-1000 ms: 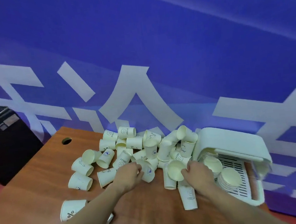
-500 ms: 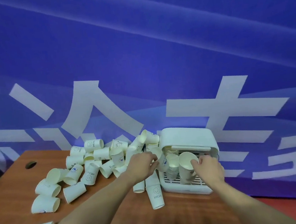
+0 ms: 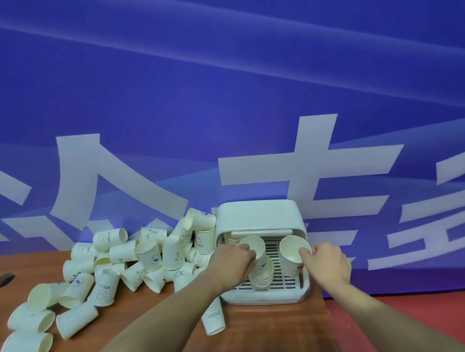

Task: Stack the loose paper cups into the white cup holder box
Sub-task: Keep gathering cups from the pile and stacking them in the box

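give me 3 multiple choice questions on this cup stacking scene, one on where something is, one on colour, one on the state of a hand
1. Where does the loose cup printed HELLO lie?
A. on the table just left of the box's front corner
B. on top of the box
C. on the red floor

2. What colour is the cup holder box?
A. black
B. white
C. red

3. What is the right hand doing?
A. resting flat on the table
B. pointing at the wall
C. pinching the rim of a cup inside the box

Answers:
1 A, it lies on the wood beside the box.
2 B, its shell is white against the blue backdrop.
3 C, the fingers hold the cup's rim over the slotted tray.
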`<action>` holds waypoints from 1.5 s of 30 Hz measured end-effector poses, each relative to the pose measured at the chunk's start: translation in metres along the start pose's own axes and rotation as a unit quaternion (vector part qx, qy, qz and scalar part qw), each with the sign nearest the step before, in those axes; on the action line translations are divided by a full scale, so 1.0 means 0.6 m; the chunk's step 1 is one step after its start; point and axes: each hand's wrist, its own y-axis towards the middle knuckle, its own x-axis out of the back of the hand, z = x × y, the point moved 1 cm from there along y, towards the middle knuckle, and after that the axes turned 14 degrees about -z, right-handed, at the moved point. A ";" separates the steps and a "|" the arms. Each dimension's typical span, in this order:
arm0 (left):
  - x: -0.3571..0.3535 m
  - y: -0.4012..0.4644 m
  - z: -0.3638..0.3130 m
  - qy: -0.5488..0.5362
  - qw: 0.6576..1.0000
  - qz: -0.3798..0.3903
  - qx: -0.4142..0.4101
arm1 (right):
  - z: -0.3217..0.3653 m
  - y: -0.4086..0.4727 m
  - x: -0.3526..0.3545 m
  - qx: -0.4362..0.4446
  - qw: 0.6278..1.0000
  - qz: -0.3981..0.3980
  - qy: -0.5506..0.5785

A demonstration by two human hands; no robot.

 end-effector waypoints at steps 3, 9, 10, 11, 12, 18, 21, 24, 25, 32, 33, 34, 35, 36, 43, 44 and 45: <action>-0.018 0.011 -0.014 0.013 0.999 0.024 -0.018 | -0.013 0.010 -0.003 0.000 1.000 0.004 -0.004; -0.042 0.030 -0.037 0.041 0.998 0.046 -0.021 | -0.023 0.020 -0.011 0.000 1.000 0.014 0.014; -0.043 0.032 -0.038 0.044 0.997 0.051 -0.022 | -0.023 0.021 -0.011 0.001 1.000 0.013 0.018; -0.044 0.035 -0.040 0.045 0.997 0.057 -0.022 | -0.025 0.023 -0.012 0.001 1.000 0.013 0.022; -0.046 0.037 -0.041 0.045 0.997 0.062 -0.020 | -0.026 0.024 -0.013 0.000 1.000 0.013 0.026; -0.058 0.035 -0.040 0.066 0.993 0.094 -0.009 | -0.019 0.032 -0.007 0.003 0.999 0.011 0.040; -0.056 0.032 -0.029 0.062 0.994 0.092 0.013 | -0.007 0.043 0.000 0.020 0.999 0.005 0.044; -0.053 0.027 -0.018 0.056 0.994 0.083 0.033 | 0.012 0.044 0.001 0.036 0.998 0.002 0.055; -0.052 0.025 -0.014 0.054 0.994 0.082 0.037 | 0.017 0.041 -0.001 0.040 0.998 0.007 0.054; -0.052 -0.007 0.013 0.018 0.994 0.060 0.089 | 0.051 0.009 -0.041 0.059 0.996 0.047 0.044; -0.053 -0.013 0.016 0.013 0.993 0.062 0.097 | 0.054 0.006 -0.047 0.062 0.996 0.049 0.037; -0.055 -0.018 0.019 0.008 0.993 0.064 0.103 | 0.057 0.004 -0.053 0.066 0.996 0.053 0.029; -0.058 -0.022 0.021 0.006 0.992 0.066 0.108 | 0.058 0.003 -0.059 0.070 0.996 0.059 0.019; -0.061 -0.027 0.024 0.003 0.991 0.069 0.114 | 0.059 0.003 -0.066 0.072 0.995 0.072 0.009; -0.095 -0.051 0.030 -0.057 0.973 0.112 0.194 | 0.041 0.004 -0.103 0.051 0.985 0.159 -0.035; -0.100 -0.053 0.029 -0.069 0.969 0.110 0.208 | 0.036 0.005 -0.103 0.049 0.986 0.158 -0.037; -0.104 -0.054 0.028 -0.081 0.966 0.107 0.222 | 0.032 0.006 -0.104 0.046 0.986 0.158 -0.038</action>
